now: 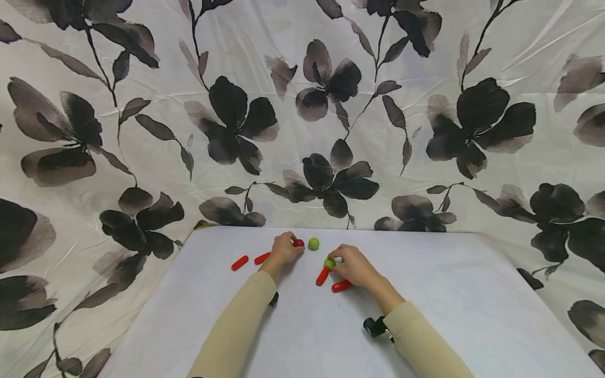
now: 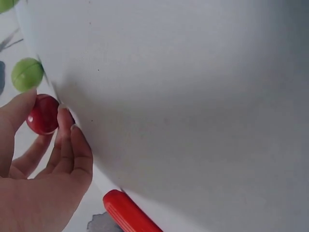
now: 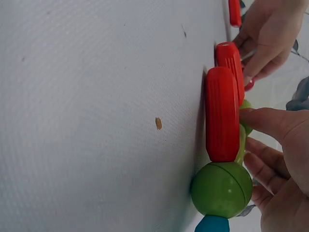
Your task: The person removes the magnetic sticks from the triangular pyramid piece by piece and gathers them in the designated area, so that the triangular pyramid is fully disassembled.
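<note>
My left hand (image 1: 285, 249) pinches a small red ball (image 2: 43, 114) between thumb and fingertips, just left of a green ball (image 1: 314, 243) near the table's far edge. With the thumb and fingers of my right hand (image 1: 354, 266) I hold another green ball (image 1: 329, 263). Below it a red stick (image 1: 323, 276) reaches toward me, its far end by the ball. Nearer lies a second red stick (image 1: 341, 286), partly under my right hand. In the right wrist view that stick's end meets a green ball (image 3: 222, 190) with a blue piece (image 3: 212, 224) on its other side.
Two more red sticks, a left one (image 1: 239, 263) and another (image 1: 262, 258) beside my left hand, lie on the white table (image 1: 302, 336). Behind the table hangs a flower-patterned cloth (image 1: 397, 73). A small brown speck (image 3: 158, 123) is on the tabletop.
</note>
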The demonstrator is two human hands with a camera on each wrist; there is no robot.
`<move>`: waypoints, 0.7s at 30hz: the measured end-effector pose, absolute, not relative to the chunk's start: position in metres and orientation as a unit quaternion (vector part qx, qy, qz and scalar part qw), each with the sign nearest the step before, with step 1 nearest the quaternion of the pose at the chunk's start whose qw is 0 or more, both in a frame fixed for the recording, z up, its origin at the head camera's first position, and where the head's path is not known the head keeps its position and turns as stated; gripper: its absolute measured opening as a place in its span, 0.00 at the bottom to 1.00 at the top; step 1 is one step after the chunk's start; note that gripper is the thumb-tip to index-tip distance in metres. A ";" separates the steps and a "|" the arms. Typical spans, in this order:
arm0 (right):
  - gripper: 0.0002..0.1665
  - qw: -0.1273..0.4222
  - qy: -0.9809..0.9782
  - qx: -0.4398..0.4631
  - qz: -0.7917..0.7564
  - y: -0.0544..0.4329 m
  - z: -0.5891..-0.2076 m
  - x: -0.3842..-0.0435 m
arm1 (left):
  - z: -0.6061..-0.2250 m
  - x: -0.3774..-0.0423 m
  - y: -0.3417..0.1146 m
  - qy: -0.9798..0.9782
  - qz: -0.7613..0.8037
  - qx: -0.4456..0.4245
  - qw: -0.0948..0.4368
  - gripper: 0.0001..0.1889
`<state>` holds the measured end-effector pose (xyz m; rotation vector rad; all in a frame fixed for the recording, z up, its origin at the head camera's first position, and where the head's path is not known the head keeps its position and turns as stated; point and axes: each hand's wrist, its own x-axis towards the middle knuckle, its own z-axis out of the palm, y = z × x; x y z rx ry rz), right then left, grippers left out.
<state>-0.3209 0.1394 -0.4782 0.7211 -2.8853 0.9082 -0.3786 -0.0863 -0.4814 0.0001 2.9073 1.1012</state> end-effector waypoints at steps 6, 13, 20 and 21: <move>0.15 0.016 -0.932 0.218 0.288 0.137 -0.479 -0.322 | -0.482 -0.380 -0.086 0.937 0.349 -0.002 0.005 0.17; 0.14 0.025 -0.934 0.217 0.283 0.134 -0.481 -0.321 | -0.484 -0.376 -0.092 0.939 0.343 0.021 0.012 0.23; 0.14 0.029 -0.931 0.215 0.292 0.135 -0.480 -0.321 | -0.480 -0.367 -0.103 0.937 0.342 0.056 0.040 0.30; 0.14 0.028 -0.931 0.215 0.294 0.134 -0.480 -0.321 | -0.478 -0.365 -0.105 0.937 0.341 0.059 0.047 0.31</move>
